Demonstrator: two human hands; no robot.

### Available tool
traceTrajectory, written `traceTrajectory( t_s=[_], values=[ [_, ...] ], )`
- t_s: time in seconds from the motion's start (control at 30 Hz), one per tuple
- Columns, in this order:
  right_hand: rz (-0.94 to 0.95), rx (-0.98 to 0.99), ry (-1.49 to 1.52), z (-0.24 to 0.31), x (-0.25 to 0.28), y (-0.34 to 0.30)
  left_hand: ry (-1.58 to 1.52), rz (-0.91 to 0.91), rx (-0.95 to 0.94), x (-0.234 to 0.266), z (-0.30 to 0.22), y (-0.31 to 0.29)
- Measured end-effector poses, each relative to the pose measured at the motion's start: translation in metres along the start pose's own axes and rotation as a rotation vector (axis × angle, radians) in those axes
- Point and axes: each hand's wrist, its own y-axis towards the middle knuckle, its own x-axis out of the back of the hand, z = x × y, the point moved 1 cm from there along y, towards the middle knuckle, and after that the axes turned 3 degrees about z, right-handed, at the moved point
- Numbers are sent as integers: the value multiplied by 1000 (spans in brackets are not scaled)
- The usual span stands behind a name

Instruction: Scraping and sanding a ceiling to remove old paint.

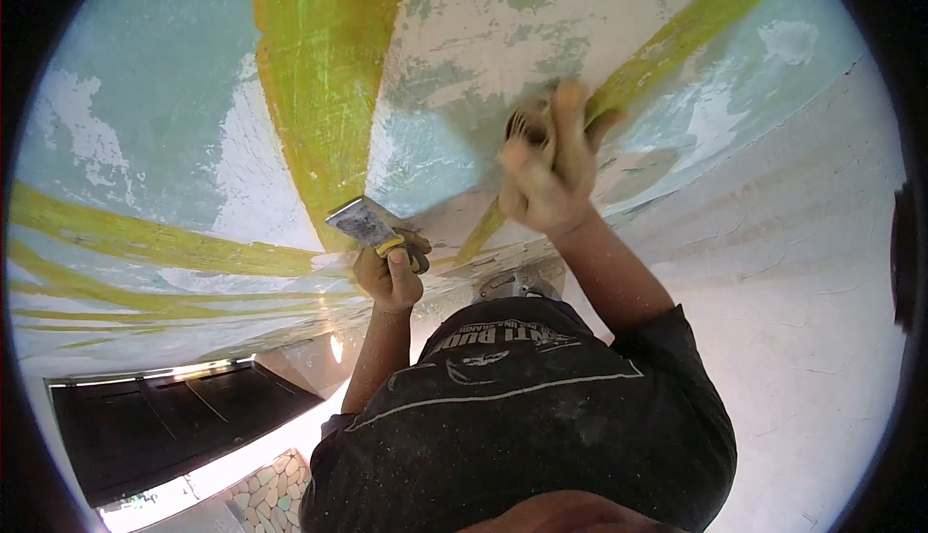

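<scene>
My left hand [390,284] is closed around the yellow and black handle of a putty knife [360,222]. The knife's wide metal blade is smeared with pale residue and points up and left, near the foot of a broad yellow stripe [324,79]. Farther right and higher, my right hand [554,173] is at the painted wall [464,50], blurred by motion. Under its bent fingers is a small rounded dark brown thing [527,125] with light lines on it, too smeared to name. Around that hand, pale blue-green paint has worn away to white patches.
More yellow stripes [164,233] fan out to the left. A bare whitish wall [773,311] curves along the right. Lower left are a dark panelled opening [174,422] and a patch of stone paving [274,494]. My shoes [517,287] stand close to the wall's base.
</scene>
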Motion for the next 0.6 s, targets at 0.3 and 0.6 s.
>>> traceTrajectory(
  t_s=[0.3,0.6],
  values=[
    [335,-77,342,42,19,-48,-237,25,122,-15,-25,-7],
    [294,-864,1044,58,78,-56,77,137,-69,-53,-81,14]
  ],
)
